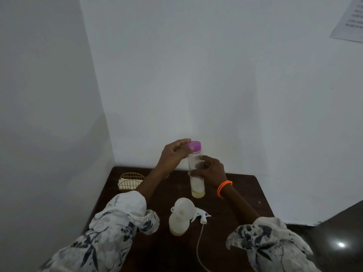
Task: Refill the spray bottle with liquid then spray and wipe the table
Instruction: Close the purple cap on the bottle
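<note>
A tall clear bottle [197,185] with a little yellowish liquid at its bottom stands upright on the dark table [245,195]. My right hand [211,170] grips its middle. My left hand [173,154] holds its purple cap [194,146] at the top. In front of it stands the white spray bottle [177,222] with a white funnel [183,207] in its neck. The spray head [201,214] lies on the table to its right, its thin tube [198,246] trailing toward me.
A gold wire basket [131,181] with white cloth or paper inside sits at the table's back left corner. White walls close in behind and to the left. A dark shiny floor [334,232] shows at the right.
</note>
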`<state>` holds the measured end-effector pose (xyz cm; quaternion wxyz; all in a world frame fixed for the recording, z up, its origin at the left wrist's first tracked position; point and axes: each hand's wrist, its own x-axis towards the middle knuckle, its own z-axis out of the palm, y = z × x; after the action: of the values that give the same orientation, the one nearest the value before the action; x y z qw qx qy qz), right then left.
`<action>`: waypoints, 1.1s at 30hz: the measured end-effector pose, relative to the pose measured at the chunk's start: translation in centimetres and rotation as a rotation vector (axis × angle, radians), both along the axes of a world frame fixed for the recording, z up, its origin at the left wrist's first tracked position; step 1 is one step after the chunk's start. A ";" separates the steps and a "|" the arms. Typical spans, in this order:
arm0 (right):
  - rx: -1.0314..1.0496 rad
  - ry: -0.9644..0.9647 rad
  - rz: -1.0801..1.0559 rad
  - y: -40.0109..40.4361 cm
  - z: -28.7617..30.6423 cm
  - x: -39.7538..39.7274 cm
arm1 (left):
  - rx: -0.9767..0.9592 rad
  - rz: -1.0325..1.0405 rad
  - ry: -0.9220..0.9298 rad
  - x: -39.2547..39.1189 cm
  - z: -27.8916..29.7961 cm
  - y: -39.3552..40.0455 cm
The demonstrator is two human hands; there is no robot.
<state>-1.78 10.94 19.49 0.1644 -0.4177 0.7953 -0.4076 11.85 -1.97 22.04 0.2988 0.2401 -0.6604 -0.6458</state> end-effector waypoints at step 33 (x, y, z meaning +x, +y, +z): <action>-0.111 -0.140 -0.010 -1.1 -0.2 1.2 | 0.018 0.076 0.011 -0.8 0.2 0.2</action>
<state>-0.59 9.82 19.25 0.1940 -0.3925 0.7601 -0.4802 11.01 -1.79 22.19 0.3247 0.2641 -0.6432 -0.6412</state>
